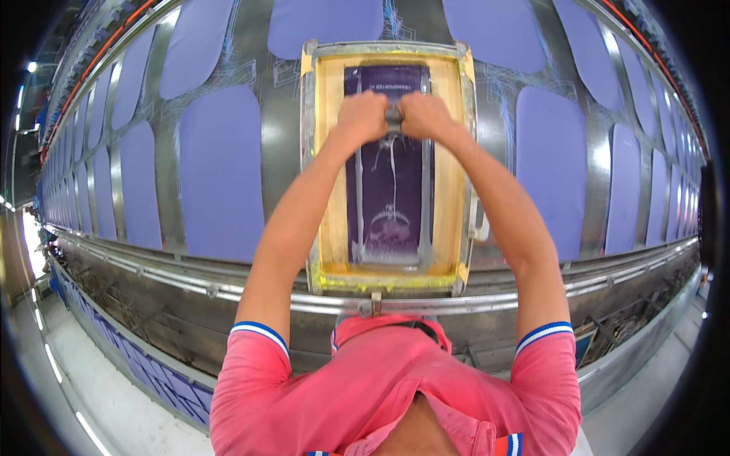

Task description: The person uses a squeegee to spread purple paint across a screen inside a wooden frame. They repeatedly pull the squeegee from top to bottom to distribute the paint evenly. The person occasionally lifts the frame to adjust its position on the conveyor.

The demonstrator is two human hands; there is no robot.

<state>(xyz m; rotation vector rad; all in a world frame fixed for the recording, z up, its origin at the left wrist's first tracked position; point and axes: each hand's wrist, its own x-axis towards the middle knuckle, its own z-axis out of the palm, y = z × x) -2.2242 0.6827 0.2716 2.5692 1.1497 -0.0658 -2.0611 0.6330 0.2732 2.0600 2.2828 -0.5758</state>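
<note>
A rectangular printing screen (462,175) in a metal frame lies in front of me, its yellow-stained mesh bordering a dark purple window (372,178). Near the far end of that window, my left hand (363,115) and my right hand (424,115) are closed side by side around a squeegee (392,118). Only a short dark piece of it shows between my fists; its blade is hidden. A thin pale ink streak (394,171) runs from the squeegee toward me, down to a half-round design (390,226) near the close end.
Lilac-blue cut panels lie in rows along the long dark table, including one on the left (220,171) and one on the right (551,171). A metal rail (334,305) runs along the table's near edge. A purple-filled trough or rack (144,349) stands at lower left.
</note>
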